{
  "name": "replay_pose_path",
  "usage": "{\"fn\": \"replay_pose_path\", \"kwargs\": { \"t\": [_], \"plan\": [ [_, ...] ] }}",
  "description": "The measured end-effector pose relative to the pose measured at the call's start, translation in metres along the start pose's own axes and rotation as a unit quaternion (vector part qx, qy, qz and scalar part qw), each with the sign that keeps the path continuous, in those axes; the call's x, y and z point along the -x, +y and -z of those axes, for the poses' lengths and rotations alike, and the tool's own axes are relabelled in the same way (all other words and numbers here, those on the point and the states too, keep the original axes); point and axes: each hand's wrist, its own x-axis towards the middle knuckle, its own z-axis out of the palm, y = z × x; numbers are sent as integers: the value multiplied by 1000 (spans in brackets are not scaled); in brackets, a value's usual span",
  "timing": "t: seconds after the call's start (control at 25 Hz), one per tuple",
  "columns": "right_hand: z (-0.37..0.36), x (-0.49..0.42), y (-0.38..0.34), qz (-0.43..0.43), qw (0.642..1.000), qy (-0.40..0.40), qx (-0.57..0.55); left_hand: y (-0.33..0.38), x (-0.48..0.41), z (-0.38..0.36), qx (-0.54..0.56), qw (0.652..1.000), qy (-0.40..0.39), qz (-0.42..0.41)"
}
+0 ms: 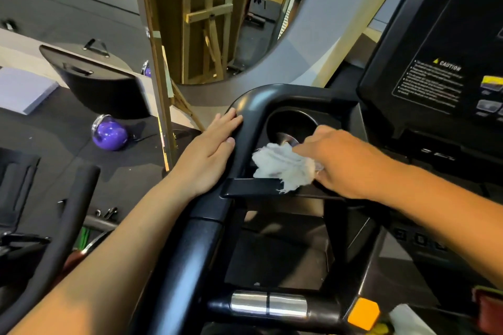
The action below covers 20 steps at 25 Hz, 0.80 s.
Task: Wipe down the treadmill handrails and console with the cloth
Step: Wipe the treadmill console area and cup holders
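A crumpled white cloth (283, 166) is pressed on the black console tray just below the round cup holder (292, 124). My right hand (343, 160) grips the cloth from the right. My left hand (209, 155) lies flat, fingers together, on the outer side of the black left handrail (196, 247), which curves up around the cup holder. The dark console panel (441, 43) with a caution label rises at the upper right. A crossbar with silver grip sensors (269, 304) runs along the bottom.
An orange button (363, 313) sits at the lower right beside a white object (408, 318). Left of the treadmill are a purple kettlebell (109, 133), a leaning mirror frame (160, 95), a black case (100, 81) and another machine's black bar (60, 228).
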Motion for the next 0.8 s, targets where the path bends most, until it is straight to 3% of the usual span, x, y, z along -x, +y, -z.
{"fn": "replay_pose_path", "kwargs": {
  "t": [0.12,0.28,0.44,0.48,0.64,0.72,0.8],
  "plan": [
    [18,3,3,-90,971,-105,197,0,-3,0,-12,1000,-1,3],
    [5,-35,-28,-71,988,-87,104,5,-8,-1,-10,1000,15,8],
    [-17,-43,-26,35,999,-8,20,4,-6,-1,18,1000,9,5],
    [-18,-38,-20,35,999,-30,6,3,-4,-1,14,1000,6,7],
    [14,-16,4,-51,975,-178,122,4,0,0,-26,1000,-8,9],
    [17,-19,2,-50,975,-175,130,6,-2,0,-17,1000,-4,14],
    [7,-33,-14,-46,991,-114,53,10,-6,2,-11,1000,6,15]
  ]
}}
